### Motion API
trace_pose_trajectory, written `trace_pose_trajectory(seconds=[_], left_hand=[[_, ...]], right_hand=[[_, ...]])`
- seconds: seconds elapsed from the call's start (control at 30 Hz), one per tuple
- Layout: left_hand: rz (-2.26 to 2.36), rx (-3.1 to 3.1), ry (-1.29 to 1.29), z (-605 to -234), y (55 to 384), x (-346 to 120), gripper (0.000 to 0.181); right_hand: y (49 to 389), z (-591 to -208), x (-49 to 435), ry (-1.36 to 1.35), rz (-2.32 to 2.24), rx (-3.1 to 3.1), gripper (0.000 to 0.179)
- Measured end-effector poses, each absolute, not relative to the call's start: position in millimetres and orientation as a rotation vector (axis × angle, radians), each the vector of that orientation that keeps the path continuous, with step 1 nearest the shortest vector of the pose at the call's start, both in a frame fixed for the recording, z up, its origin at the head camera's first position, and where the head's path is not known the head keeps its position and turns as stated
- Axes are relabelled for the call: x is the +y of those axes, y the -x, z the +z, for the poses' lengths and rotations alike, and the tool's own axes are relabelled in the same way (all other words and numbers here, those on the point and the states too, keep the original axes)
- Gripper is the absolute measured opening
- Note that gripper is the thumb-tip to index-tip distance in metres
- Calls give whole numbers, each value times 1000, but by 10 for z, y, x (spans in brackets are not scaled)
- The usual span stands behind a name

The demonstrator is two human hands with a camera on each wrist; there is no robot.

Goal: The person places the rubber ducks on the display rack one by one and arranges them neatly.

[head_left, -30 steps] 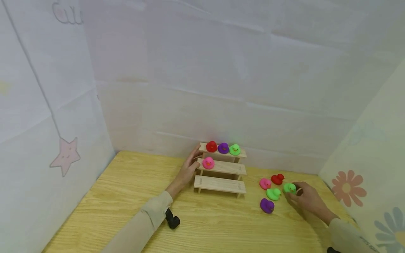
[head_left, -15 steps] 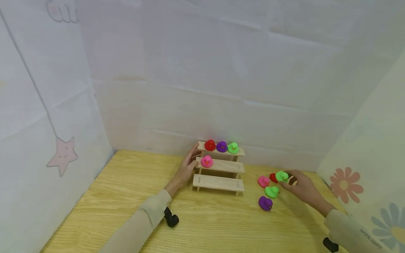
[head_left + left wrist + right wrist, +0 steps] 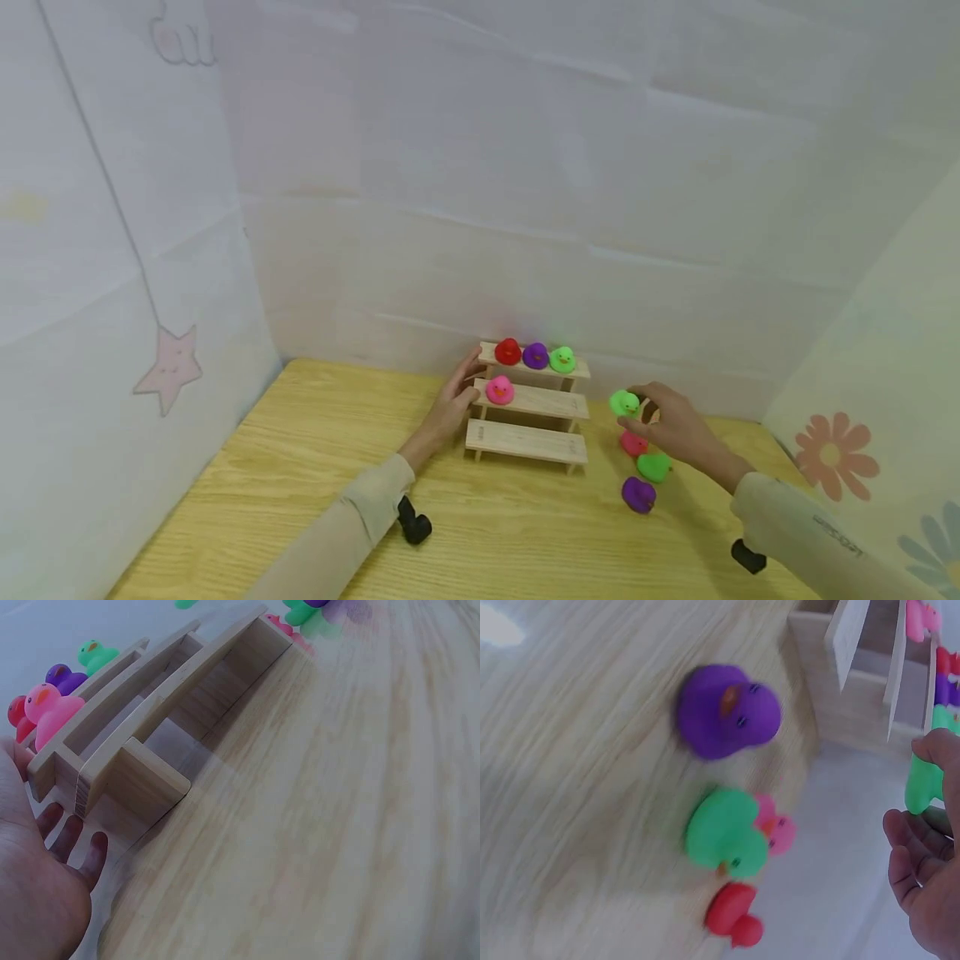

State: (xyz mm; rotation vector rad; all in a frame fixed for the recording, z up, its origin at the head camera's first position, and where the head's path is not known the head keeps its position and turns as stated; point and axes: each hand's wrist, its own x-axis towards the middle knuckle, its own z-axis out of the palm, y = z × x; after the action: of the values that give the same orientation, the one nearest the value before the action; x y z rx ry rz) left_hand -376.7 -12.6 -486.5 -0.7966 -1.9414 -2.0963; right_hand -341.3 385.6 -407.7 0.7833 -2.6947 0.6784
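A three-tier wooden stand (image 3: 527,441) stands near the back wall. Its top tier bears a red duck (image 3: 507,352), a purple duck (image 3: 536,356) and a green duck (image 3: 562,360); a pink duck (image 3: 500,390) sits at the left of the middle tier. My left hand (image 3: 444,410) holds the stand's left end, thumb at the middle tier and index finger near the top one. In the left wrist view, its other fingers (image 3: 66,838) are loosely bent beside the end. My right hand (image 3: 675,427) pinches another green toy duck (image 3: 624,404) above the table, right of the stand.
Under and beside the right hand, a purple duck (image 3: 639,495), a green duck (image 3: 654,467), a pink duck (image 3: 633,442) and a red duck (image 3: 733,910) lie on the wooden table (image 3: 315,467). Printed cloth walls (image 3: 420,250) enclose the table's back and sides.
My right hand has lifted the green duck from the table and carried it left, past the red duck and over the pink one. The left hand has stayed at the stand.
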Motion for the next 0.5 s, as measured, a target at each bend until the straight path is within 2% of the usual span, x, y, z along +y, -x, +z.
trace_pose_trajectory(seconds=[0.17, 0.5], left_hand=[[-2086, -1936, 806, -4877, 3801, -135, 73], [-2005, -1963, 781, -4981, 3841, -46, 74]], right_hand=[[3486, -4066, 3467, -874, 713, -2669, 44], [3554, -4098, 2906, -969, 760, -2703, 52]])
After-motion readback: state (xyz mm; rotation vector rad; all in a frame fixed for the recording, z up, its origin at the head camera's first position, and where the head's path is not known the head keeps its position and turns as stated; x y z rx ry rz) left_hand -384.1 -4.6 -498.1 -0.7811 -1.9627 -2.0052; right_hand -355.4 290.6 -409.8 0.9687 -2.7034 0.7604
